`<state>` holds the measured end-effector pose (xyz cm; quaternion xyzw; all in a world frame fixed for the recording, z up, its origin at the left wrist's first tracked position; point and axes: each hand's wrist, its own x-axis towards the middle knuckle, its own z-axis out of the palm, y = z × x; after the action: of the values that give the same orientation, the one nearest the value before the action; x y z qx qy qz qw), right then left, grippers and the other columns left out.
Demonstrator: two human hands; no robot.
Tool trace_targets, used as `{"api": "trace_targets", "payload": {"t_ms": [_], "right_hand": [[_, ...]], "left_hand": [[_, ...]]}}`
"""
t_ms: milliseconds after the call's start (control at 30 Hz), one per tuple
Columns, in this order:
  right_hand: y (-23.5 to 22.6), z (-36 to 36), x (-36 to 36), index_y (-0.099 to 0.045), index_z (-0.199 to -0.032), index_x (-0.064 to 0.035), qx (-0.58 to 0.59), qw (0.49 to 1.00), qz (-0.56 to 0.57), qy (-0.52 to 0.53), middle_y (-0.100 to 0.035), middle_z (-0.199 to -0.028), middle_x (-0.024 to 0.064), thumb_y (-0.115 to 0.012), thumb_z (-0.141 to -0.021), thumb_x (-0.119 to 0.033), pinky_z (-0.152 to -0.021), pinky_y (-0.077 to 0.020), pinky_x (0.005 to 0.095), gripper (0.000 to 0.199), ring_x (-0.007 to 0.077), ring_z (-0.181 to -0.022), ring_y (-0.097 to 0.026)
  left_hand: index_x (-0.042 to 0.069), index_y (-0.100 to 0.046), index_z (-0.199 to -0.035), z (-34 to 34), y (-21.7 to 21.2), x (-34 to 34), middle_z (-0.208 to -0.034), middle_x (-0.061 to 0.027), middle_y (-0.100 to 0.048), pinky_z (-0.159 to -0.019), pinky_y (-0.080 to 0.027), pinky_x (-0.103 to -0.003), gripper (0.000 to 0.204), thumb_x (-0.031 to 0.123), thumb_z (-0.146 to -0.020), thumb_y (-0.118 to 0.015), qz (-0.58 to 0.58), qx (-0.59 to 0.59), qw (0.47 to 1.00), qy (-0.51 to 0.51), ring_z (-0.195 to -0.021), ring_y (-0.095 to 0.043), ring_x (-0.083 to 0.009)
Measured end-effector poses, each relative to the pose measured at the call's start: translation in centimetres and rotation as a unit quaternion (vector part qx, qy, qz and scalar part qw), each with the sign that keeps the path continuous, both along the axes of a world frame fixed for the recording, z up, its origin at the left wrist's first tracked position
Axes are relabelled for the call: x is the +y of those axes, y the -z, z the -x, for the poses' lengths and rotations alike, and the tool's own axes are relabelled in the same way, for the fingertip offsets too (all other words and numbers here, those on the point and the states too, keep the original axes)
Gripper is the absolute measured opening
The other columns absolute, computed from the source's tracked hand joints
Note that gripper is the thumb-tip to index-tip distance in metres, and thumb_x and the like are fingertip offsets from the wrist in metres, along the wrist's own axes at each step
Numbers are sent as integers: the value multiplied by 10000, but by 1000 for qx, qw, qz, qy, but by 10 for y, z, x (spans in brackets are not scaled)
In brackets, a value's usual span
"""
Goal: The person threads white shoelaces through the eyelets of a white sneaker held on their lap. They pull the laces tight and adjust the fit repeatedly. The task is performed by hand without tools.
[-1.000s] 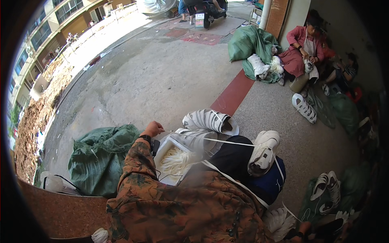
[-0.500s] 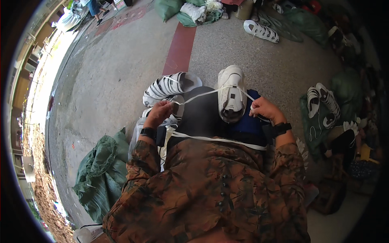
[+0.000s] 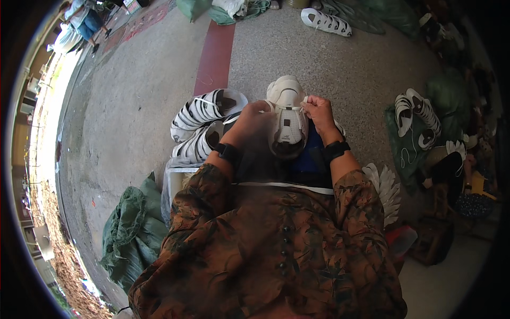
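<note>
A cream-white sneaker (image 3: pixel 289 126) rests toe away from me on my lap. A white shoelace (image 3: pixel 289 108) crosses its upper below the toe. On the shoe's right side, my right hand (image 3: pixel 322 115) is closed, pinching the lace between thumb and fingers. My left hand (image 3: pixel 248 123) is closed at the left side, its fingertips against the shoe's edge where the lace runs; they are partly hidden. Just left of my left hand lie two white shoe uppers with dark gaps, an upper one (image 3: pixel 197 116) and a lower one (image 3: pixel 195 144).
A plastic-lined container (image 3: pixel 169 189) stands by my left arm, beside a green sack (image 3: pixel 139 234). White strips (image 3: pixel 383 192) hang near my right elbow. More shoe uppers (image 3: pixel 425 112) lie on green cloth at right; another (image 3: pixel 326 22) lies ahead. A person (image 3: pixel 85 21) stands far left.
My hands have come in from holding the lace ends wide apart to both sides of the shoe. The lace now lies close across the upper. The view has shifted slightly.
</note>
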<state>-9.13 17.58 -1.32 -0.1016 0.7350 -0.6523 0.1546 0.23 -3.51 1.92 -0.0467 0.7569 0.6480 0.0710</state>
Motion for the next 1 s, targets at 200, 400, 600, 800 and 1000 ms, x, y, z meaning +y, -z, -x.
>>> {"api": "trace_targets", "payload": {"t_ms": [200,400,600,800,1000], "right_hand": [[5,-3,-8,-584,-676,-45,-65,991,118,10,-593,-656,1,-626,-811,-14,-576,-423,198,145,48,-600,-508],[13,-5,-10,-583,-684,-27,-4,995,88,40,-594,-662,17,-648,-777,-22,-598,-443,231,114,88,-619,-532],[1,-6,-18,-566,-707,-3,282,928,-244,10,-606,-718,155,-643,-703,-13,-636,-472,342,77,298,-626,-574],[-8,12,-24,-532,-678,-2,184,945,-263,-57,-549,-638,140,-639,-717,-19,-558,-432,336,115,225,-560,-515],[4,-6,-27,-563,-659,-3,224,950,-208,62,-589,-652,169,-627,-751,-79,-567,-458,396,135,317,-593,-574]], "left_hand": [[-30,-601,-902,2,11,-3,-800,-91,-625,-628,-487,-273,189,133,-808,-617,-12,4,1000,-13,-722,-592,-135],[-28,-606,-890,2,18,-3,-796,-87,-624,-653,-489,-276,185,131,-796,-621,-16,9,1000,-24,-746,-593,-139],[-20,-623,-849,1,17,-1,-852,-51,-612,-772,-455,-274,138,109,-801,-629,37,38,999,-8,-812,-554,-115],[-15,-579,-761,-2,9,7,-764,-49,-572,-712,-448,-271,143,112,-787,-640,49,43,997,-46,-737,-527,-115],[-20,-604,-776,-6,0,26,-667,-34,-581,-619,-458,-241,150,122,-820,-631,-26,41,993,-111,-632,-530,-85]]}}
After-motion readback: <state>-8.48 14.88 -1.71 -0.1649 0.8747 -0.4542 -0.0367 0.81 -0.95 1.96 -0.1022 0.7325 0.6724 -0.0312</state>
